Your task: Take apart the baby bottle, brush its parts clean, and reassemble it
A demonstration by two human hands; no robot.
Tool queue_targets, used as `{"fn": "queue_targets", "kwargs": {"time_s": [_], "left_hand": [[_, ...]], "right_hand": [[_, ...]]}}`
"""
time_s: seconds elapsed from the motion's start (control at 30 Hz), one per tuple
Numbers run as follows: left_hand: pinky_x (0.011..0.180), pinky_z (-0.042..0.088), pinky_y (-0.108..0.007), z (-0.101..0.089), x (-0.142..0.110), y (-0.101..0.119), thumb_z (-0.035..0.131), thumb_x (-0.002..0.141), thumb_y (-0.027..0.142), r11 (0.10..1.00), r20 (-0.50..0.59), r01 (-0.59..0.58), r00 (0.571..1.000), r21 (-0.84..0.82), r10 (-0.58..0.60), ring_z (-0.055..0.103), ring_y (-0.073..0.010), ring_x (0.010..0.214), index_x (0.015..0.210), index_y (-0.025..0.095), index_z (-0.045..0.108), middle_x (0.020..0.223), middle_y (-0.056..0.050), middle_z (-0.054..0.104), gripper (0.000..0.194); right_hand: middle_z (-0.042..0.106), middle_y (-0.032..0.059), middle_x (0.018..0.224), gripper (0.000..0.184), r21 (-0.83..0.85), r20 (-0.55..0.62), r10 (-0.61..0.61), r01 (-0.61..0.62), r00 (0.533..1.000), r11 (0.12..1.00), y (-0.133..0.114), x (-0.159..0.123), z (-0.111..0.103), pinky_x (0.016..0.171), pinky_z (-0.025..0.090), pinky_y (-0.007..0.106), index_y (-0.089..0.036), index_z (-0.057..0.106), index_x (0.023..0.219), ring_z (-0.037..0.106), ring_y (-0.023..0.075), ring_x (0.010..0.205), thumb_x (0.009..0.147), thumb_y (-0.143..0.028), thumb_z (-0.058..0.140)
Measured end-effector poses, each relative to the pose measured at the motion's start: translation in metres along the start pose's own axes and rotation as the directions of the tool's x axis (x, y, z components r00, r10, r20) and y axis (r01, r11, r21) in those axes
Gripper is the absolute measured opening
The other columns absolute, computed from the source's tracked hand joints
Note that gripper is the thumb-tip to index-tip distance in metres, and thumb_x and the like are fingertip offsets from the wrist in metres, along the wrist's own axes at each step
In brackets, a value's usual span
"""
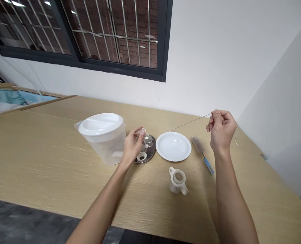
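Near the table's (254,183) far right corner, the right grip (222,128) pinched a wire (191,122), probably light and bendy, best held by one end. Toward the far edge, the left grip (133,146) pinched a clear piece (141,130), probably slippery.

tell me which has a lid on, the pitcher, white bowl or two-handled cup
The translucent pitcher beside the left hand: a white lid covers its top, while the white bowl and two-handled cup stand open.

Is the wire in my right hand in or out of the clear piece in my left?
Out: the wire ends near the white plate, leaving a gap to the clear piece in your left hand.
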State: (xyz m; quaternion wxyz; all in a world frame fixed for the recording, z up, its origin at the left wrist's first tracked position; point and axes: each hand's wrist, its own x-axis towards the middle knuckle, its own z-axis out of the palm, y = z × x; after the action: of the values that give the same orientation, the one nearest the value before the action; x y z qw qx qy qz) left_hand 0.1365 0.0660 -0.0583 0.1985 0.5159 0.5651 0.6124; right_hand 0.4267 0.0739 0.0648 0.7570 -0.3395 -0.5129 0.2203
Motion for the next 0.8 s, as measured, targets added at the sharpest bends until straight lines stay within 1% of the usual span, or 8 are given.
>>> {"fn": "queue_targets", "kwargs": {"time_s": [0.13, 0.3, 0.5, 0.6, 0.7, 0.8], "left_hand": [[0.083, 0.058, -0.039, 0.003, 0.002, -0.013, 0.065, 0.086, 0.053, 0.999, 0.034, 0.016, 0.999, 0.039, -0.017, 0.071, -0.0274, 0.093, 0.122, 0.011, 0.065, 0.102, -0.016, 0.075, 0.055], [0.078, 0.059, -0.038, 0.007, 0.004, -0.025, 0.066, 0.085, 0.052, 0.997, 0.067, 0.048, 0.996, 0.063, -0.052, 0.073, -0.0275, 0.087, 0.12, 0.011, 0.065, 0.096, -0.014, 0.076, 0.054], [0.069, 0.062, -0.034, 0.012, 0.005, -0.037, 0.061, 0.089, 0.048, 0.993, 0.096, 0.103, 0.99, 0.058, -0.108, 0.074, -0.0231, 0.08, 0.118, 0.01, 0.065, 0.101, -0.015, 0.075, 0.048], [0.065, 0.062, -0.032, 0.015, 0.004, -0.038, 0.059, 0.091, 0.045, 0.991, 0.107, 0.119, 0.986, 0.057, -0.124, 0.074, -0.0222, 0.082, 0.117, 0.009, 0.064, 0.104, -0.017, 0.074, 0.045], [0.067, 0.061, -0.032, 0.016, 0.003, -0.036, 0.057, 0.093, 0.043, 0.99, 0.101, 0.104, 0.988, 0.095, -0.114, 0.074, -0.0226, 0.087, 0.117, 0.009, 0.063, 0.108, -0.018, 0.073, 0.043], [0.078, 0.059, -0.036, 0.013, 0.003, -0.031, 0.058, 0.091, 0.045, 0.978, 0.073, 0.065, 0.994, 0.2, -0.081, 0.072, -0.0239, 0.09, 0.115, 0.012, 0.065, 0.111, -0.016, 0.073, 0.041]], "right_hand": [[0.05, -0.0055, 0.059, 0.03, 0.006, 0.023, 0.042, -0.042, 0.999, 0.999, 0.008, 0.002, -0.003, 0.037, 0.032, 0.019, -0.016, 0.057, 0.08, 0.039, 0.0054, 0.042, 0.085, -0.043, 0.069], [0.05, -0.0053, 0.059, 0.031, -0.007, 0.025, 0.058, -0.058, 0.998, 0.998, 0.011, 0.002, -0.003, 0.038, 0.031, 0.019, -0.016, 0.057, 0.08, 0.039, 0.0057, 0.043, 0.085, -0.044, 0.068], [0.05, -0.0053, 0.059, 0.033, -0.033, 0.021, 0.05, -0.049, 0.999, 0.998, 0.012, 0.002, -0.002, 0.039, 0.031, 0.02, -0.016, 0.058, 0.081, 0.038, 0.006, 0.043, 0.085, -0.047, 0.068], [0.05, -0.0053, 0.059, 0.033, -0.05, 0.016, 0.05, -0.049, 0.999, 0.998, 0.014, 0.003, -0.003, 0.039, 0.031, 0.02, -0.016, 0.058, 0.082, 0.038, 0.0062, 0.044, 0.085, -0.047, 0.068], [0.05, -0.0054, 0.058, 0.032, -0.047, 0.018, 0.049, -0.048, 0.999, 0.998, 0.015, 0.003, -0.003, 0.039, 0.03, 0.02, -0.016, 0.058, 0.082, 0.038, 0.0062, 0.044, 0.085, -0.046, 0.068], [0.05, -0.0055, 0.058, 0.031, -0.041, 0.024, 0.049, -0.048, 0.999, 0.998, 0.016, 0.003, -0.003, 0.039, 0.03, 0.02, -0.015, 0.058, 0.082, 0.038, 0.0061, 0.044, 0.085, -0.045, 0.068]]}}
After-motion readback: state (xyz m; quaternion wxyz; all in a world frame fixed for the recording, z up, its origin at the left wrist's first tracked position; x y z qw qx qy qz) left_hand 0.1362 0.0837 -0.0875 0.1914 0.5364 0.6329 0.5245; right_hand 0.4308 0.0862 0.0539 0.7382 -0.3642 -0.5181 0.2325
